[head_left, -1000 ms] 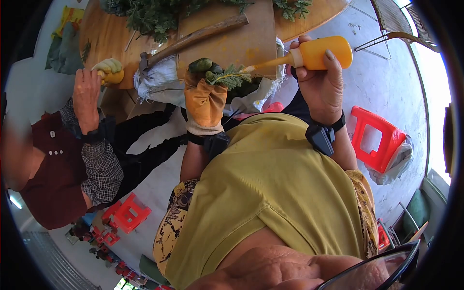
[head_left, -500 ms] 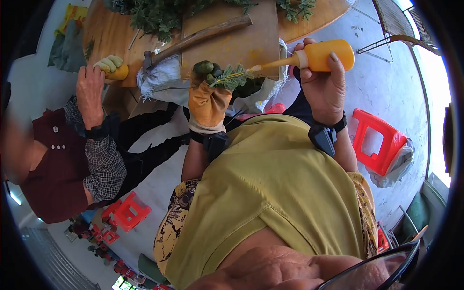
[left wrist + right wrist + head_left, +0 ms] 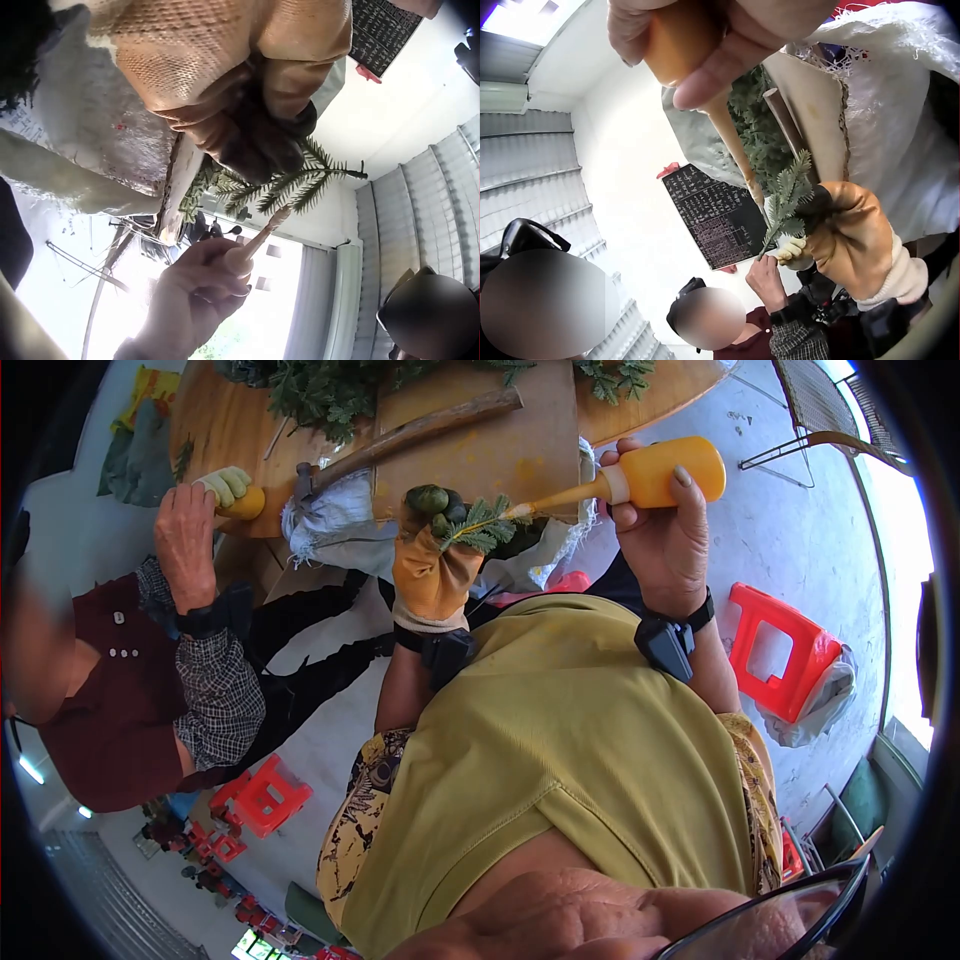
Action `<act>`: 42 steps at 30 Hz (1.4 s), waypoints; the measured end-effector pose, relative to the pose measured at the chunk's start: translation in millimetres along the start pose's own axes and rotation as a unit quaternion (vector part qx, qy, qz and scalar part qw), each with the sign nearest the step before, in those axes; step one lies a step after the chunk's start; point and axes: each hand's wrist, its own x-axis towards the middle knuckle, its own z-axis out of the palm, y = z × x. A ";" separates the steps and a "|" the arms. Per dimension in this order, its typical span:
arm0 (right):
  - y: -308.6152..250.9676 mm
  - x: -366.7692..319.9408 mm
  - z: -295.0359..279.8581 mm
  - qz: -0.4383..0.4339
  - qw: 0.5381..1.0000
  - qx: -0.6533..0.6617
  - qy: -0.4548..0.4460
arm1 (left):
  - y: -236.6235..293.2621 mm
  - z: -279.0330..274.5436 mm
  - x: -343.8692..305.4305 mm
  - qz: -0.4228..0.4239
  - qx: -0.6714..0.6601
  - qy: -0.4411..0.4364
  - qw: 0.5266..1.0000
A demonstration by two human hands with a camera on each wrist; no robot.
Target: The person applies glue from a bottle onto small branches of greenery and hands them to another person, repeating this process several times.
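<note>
A gloved left hand (image 3: 434, 570), orange with dark fingertips, pinches a small green fir sprig (image 3: 484, 527); in the left wrist view the sprig (image 3: 300, 184) sticks out past the fingertips. The bare right hand (image 3: 665, 540) grips a yellow squeeze bottle (image 3: 675, 472) lying sideways, its long nozzle toward the left. The nozzle's tip is at the sprig; whether they touch I cannot tell. In the right wrist view the bottle (image 3: 679, 45) partly hides behind the fingers, and the nozzle reaches down beside the sprig (image 3: 786, 199).
A wooden-handled hammer (image 3: 420, 438) lies across a board (image 3: 470, 460) on the round table (image 3: 215, 425). Fir branches (image 3: 325, 395) are heaped at its far side. Another person (image 3: 120, 690) stands at the left holding a yellow bottle. Red stools (image 3: 785, 650) stand on the floor.
Both hands have shifted slightly. The sprig now tilts more upward to the right, and the bottle has moved a little left since the middle frame.
</note>
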 end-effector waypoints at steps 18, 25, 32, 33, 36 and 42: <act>-20.8 -1.8 -42.7 -0.032 0.999 0.011 0.014 | 31.6 -30.0 -35.4 -0.049 0.269 0.066 0.960; -22.5 -1.2 -41.1 -0.072 0.996 -0.001 0.043 | 32.3 -48.6 -44.0 -0.117 0.377 0.079 0.915; -32.5 3.5 -44.8 -0.097 0.995 -0.016 0.015 | 41.7 -52.5 -49.1 -0.099 0.414 0.100 0.899; -33.4 3.2 -44.8 -0.097 0.995 -0.018 0.011 | 42.4 -52.5 -51.8 -0.103 0.416 0.099 0.898; -36.0 1.2 -45.9 -0.103 0.994 -0.021 0.024 | 44.6 -52.7 -58.1 -0.109 0.422 0.096 0.895; -37.9 -5.2 -44.5 -0.108 0.993 -0.041 0.036 | 45.8 -65.6 -64.9 -0.124 0.503 0.081 0.851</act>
